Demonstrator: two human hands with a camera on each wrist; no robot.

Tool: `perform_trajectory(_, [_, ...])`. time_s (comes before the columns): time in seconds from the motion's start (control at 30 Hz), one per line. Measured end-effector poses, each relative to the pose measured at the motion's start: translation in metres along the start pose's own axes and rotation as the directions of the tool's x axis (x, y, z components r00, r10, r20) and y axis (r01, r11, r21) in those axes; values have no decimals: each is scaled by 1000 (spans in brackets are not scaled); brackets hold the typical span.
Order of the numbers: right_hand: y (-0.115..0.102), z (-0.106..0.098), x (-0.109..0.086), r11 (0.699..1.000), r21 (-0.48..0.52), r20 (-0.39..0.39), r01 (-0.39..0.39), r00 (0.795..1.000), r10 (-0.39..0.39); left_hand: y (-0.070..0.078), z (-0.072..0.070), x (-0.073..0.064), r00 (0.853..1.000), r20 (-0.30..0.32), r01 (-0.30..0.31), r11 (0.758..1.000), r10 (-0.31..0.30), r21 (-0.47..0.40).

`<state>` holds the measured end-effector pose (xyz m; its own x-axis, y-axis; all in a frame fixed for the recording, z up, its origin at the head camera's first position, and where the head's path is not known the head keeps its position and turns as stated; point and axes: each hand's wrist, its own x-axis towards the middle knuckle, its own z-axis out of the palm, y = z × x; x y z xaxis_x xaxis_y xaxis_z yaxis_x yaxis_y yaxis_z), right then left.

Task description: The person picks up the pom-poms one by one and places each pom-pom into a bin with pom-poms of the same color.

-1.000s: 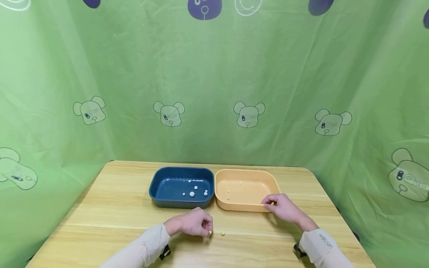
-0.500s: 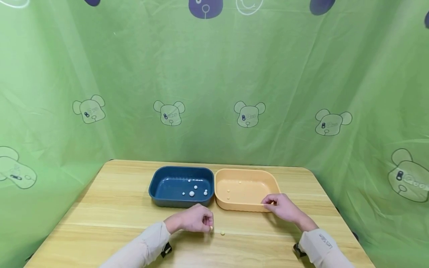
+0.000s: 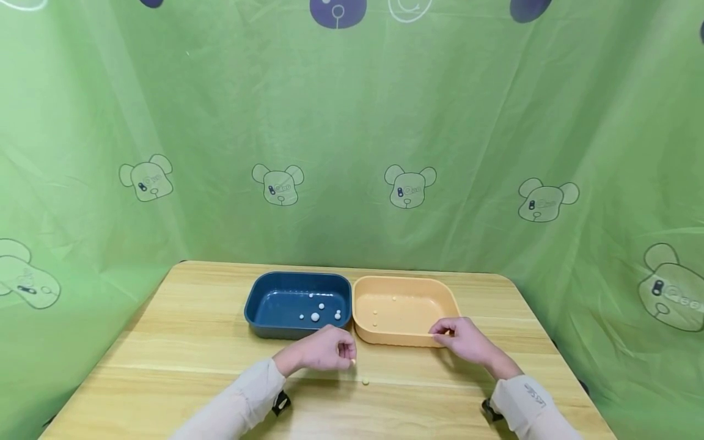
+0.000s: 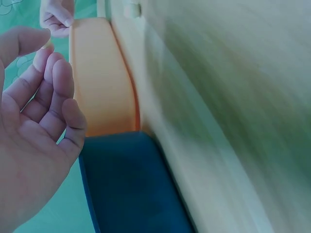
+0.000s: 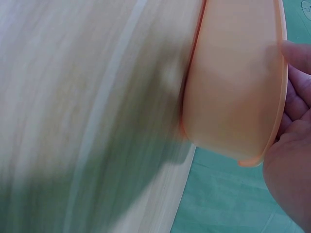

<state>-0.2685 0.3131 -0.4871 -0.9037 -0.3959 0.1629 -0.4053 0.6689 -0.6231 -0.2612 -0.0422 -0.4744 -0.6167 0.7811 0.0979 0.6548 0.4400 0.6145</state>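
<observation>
My left hand (image 3: 326, 349) is above the table just in front of the two trays. Between its thumb and forefinger it pinches a small pale-yellow ball (image 4: 47, 45). Another little yellow ball (image 3: 365, 382) lies on the wood, in front of that hand. At the right, my right hand (image 3: 466, 341) holds the near rim of an orange tray (image 5: 233, 87) close to its corner, thumb inside and fingers outside. Inside that tray are 3 tiny yellowish balls. The blue tray (image 3: 269, 330) touches it on the left and contains several white balls (image 3: 315, 317) of mixed sizes.
The wooden table (image 3: 181, 342) extends on both sides of the trays. Behind it hangs a green curtain (image 3: 341, 238) printed with bear heads, which also closes in the left and right sides.
My left hand has risen from the tabletop and moved slightly forward and right toward the trays, carrying the pinched yellow ball. The right hand has stayed on the orange rim.
</observation>
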Motion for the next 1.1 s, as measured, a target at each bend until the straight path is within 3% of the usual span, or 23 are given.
perform_trajectory(0.43, [-1, 0, -1, 1000, 7, 5, 10, 1000, -10, 9, -3, 17, 998, -60, 16, 997, -21, -72])
perform_trajectory(0.67, [-1, 0, 0, 1000, 2, 0, 10, 1000, -10, 13, -8, 28, 992, -128, 7, 995, -20, -97])
perform_trajectory(0.87, [-1, 0, -1, 1000, 6, 4, 7, 1000, -7, 15, -10, 38, 981, -185, 36, 992, -58, -117])
perform_trajectory(1.1, [0, 0, -1, 1000, 7, 4, 11, 1000, -11, 17, -11, 50, 973, -206, 80, 990, -103, -117])
